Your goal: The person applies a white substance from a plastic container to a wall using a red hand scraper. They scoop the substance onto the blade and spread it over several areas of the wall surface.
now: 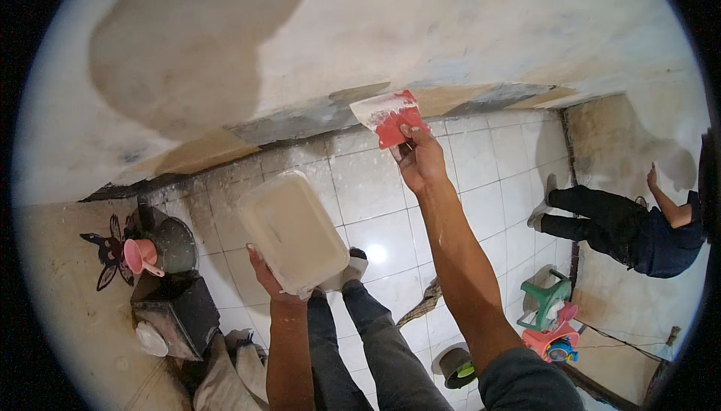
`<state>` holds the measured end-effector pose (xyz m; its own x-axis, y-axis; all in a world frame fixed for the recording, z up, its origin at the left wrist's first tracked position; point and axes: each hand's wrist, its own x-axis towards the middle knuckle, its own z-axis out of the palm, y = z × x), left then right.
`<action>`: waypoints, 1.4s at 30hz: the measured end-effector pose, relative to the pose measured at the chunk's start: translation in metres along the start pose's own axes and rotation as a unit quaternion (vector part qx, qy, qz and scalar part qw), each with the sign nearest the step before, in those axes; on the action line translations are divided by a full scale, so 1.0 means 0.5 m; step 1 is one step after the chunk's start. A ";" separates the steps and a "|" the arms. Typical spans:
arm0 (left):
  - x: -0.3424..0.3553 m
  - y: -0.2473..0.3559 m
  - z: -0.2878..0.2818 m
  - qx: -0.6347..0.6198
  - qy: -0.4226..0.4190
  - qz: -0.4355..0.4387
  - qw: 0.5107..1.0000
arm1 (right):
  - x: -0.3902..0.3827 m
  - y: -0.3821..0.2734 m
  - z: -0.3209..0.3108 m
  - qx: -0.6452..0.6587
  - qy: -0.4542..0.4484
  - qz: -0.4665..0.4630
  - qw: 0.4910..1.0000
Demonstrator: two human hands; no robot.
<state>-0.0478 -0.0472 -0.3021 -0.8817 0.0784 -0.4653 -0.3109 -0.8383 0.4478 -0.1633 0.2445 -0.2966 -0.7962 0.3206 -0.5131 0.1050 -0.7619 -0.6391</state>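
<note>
My right hand (417,154) grips a wide, flat red scraper (394,124) with pale paste smeared on its blade, held up before the stained wall (435,28) and its patchy lower band of beige and grey. My left hand (274,274) holds a rectangular pale plastic tub (293,231) from its lower left side, below and left of the scraper. The tub's inside looks coated or filled with beige material; I cannot tell which.
A co-worker (627,227) stands at the right wall. A green stool (542,298) and pink plastic items (541,340) sit lower right, near a dark bucket (457,366). At left are a dark box (174,317), a pink dipper (139,253) and cloth sacks (218,373) on the tiled floor (375,186).
</note>
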 end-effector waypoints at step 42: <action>-0.013 0.042 0.002 -0.042 0.021 -0.012 0.999 | -0.046 0.089 0.177 -0.212 -0.114 -0.134 0.961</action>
<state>-0.0491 -0.0648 -0.2887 -0.8579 0.0781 -0.5079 -0.2993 -0.8793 0.3704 -0.1930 0.1534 -0.2624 -0.9336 0.3047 -0.1888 0.0722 -0.3561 -0.9317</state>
